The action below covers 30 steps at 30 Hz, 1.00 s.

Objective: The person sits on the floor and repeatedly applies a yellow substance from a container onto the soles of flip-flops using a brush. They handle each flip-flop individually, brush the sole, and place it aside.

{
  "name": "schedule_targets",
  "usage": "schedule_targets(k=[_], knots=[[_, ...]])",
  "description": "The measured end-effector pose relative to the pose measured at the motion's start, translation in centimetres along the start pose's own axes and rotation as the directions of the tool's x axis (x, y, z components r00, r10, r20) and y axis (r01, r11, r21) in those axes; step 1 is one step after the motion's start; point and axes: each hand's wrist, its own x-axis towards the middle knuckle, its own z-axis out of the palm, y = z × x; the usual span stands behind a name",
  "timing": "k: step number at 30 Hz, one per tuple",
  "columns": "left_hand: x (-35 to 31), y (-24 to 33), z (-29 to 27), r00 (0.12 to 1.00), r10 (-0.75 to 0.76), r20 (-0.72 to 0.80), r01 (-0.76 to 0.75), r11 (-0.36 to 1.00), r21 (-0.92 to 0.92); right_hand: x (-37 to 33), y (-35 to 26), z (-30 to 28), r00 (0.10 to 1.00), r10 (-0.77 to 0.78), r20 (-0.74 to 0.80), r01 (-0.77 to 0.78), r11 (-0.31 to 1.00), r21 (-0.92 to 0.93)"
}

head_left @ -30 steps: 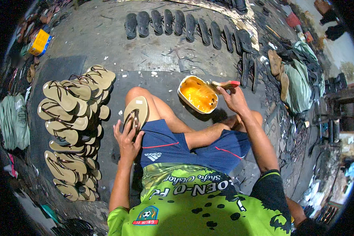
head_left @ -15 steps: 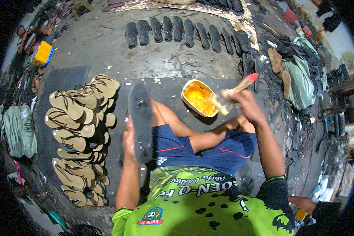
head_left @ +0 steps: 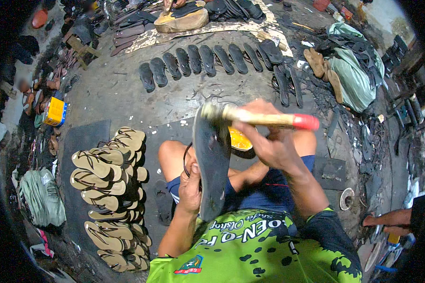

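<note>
Dark sole [head_left: 211, 165] clasped in left hand [head_left: 190, 187], right hand [head_left: 269, 141] gripping brush [head_left: 259, 118]

- Sandal sole [head_left: 211, 165]: dark grey-black.
- Brush [head_left: 264, 119]: pale wooden handle, red tip.
- Glue bowl [head_left: 241, 141]: bright yellow-orange inside.
- Stacked sandals [head_left: 111, 188]: tan.
- Shirt [head_left: 250, 254]: lime green, black blotches.

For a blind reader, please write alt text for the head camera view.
A seated person's left hand holds a dark sandal sole upright, while the right hand brushes its top with a red-tipped brush. A bowl of yellow glue sits behind; stacked tan sandals lie at the left.
</note>
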Motion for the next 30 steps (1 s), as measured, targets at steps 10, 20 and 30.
schedule_targets(k=[10,20,30], knots=[[2.0,0.6,1.2,0.993,0.102,-0.064,-0.108,0.989,-0.103,-5.0,-6.4,2.6,0.716,0.681,-0.152,-0.387,0.569,0.726],[0.3,-0.3,-0.2,0.991,-0.115,0.071,0.095,0.967,0.238,-0.4,-1.5,0.9,0.972,0.113,-0.207,-0.054,0.961,0.272],[4.7,1.9,0.2,0.990,-0.083,0.114,0.137,0.749,-0.648,-3.3,-4.5,0.4,0.808,-0.390,0.441,0.409,0.911,0.055]])
